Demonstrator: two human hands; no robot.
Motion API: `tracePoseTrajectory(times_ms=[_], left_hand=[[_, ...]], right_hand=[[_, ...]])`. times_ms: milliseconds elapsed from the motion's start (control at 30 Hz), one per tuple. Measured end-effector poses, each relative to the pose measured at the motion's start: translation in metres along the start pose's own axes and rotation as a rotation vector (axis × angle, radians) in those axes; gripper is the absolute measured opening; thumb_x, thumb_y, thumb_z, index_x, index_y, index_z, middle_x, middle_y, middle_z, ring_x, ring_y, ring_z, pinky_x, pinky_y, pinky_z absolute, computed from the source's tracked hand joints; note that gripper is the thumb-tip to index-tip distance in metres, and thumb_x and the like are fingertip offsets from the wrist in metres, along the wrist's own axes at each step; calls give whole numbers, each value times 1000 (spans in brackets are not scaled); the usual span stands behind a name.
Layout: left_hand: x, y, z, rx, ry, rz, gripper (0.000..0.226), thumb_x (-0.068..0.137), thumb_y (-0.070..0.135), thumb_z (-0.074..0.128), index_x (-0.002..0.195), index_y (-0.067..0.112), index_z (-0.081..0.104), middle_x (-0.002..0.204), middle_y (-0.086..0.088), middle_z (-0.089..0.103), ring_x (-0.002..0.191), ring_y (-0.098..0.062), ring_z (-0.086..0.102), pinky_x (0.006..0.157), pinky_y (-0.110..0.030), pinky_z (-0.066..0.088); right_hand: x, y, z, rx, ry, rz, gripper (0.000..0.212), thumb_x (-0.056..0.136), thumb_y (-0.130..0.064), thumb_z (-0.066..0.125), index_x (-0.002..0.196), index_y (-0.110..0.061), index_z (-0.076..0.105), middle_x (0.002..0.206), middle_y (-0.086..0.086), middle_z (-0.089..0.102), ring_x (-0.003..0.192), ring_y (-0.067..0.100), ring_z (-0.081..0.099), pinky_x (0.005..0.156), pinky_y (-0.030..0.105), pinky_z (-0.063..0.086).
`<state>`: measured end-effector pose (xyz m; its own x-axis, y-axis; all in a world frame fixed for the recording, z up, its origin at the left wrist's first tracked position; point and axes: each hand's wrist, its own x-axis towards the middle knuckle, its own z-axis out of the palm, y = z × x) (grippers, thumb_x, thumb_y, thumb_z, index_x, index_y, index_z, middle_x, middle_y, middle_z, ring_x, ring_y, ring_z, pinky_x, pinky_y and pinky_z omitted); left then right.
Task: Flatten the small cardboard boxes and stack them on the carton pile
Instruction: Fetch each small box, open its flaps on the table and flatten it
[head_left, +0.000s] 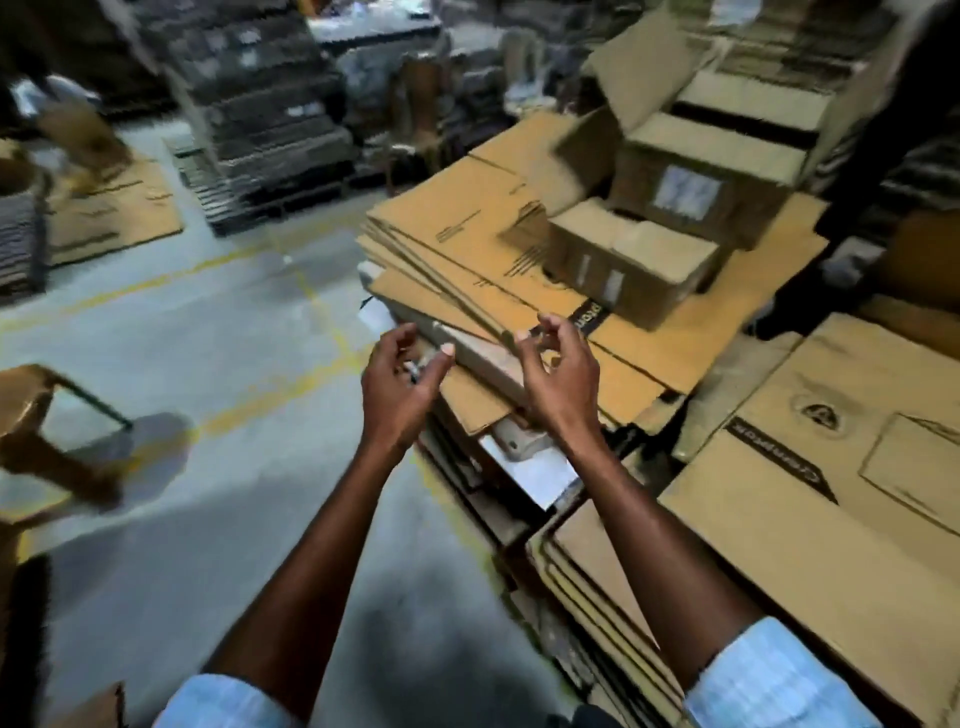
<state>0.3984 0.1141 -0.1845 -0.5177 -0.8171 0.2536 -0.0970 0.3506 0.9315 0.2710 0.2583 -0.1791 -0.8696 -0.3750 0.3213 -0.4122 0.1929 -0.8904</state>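
Observation:
A pile of flattened brown cartons (467, 228) rises ahead of me at the centre. On top of it stand a small closed cardboard box (628, 260) and, behind that, a larger box (701, 176) with open flaps and a white label. My left hand (400, 379) and my right hand (558, 369) hover at the near edge of the pile, fingers curled and apart, with nothing in them. A narrow flattened grey-brown box (478, 351) lies on the pile's edge between the two hands, just beyond the fingertips.
A second stack of large flat cartons (831, 493) lies at the right, close to my right arm. Grey concrete floor (208, 322) with yellow lines spreads to the left. A wooden stool (47, 426) stands at the left edge. Pallets of stacked material (260, 119) fill the background.

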Motion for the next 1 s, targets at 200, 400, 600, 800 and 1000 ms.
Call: tracePoseTrajectory(times_ms=[200,400,600,800,1000], left_hand=[[104,56,63,-127,-116,78,46,91,38,77,130,21,59,119,0,67,105,-13,64,96,-39,55],[201,96,139,-25,-255,132,77,86,56,75,151,29,44,156,-2,43,141,-23,42,112,-46,42],[272,120,228,-54,-420,82,84,82,57,78,152,28,42,153,-7,49,138,-25,48,109,-43,46],[343,122,324,-128,-574,-106,81,88,38,80,154,15,40,148,-13,54,124,-25,58,101,-39,51],[417,111,409,-83,-623,-207,73,79,47,84,137,13,56,128,-12,67,109,-31,67,92,-49,60]], right_hand=[[94,-3,-70,46,248,17,41,98,-51,61,131,-26,60,131,-1,63,112,10,61,91,23,53],[199,-3,-117,-83,431,37,62,92,-51,69,143,-25,47,143,6,53,130,22,51,104,35,45],[287,23,-141,-223,513,169,78,88,-53,72,152,-24,37,156,10,40,143,29,37,116,49,36],[350,75,-170,-310,706,372,88,83,-42,80,154,-20,32,151,14,43,141,33,36,114,50,36],[408,112,-190,-204,743,602,78,87,-46,77,150,-16,41,141,11,57,130,32,54,100,43,50]])
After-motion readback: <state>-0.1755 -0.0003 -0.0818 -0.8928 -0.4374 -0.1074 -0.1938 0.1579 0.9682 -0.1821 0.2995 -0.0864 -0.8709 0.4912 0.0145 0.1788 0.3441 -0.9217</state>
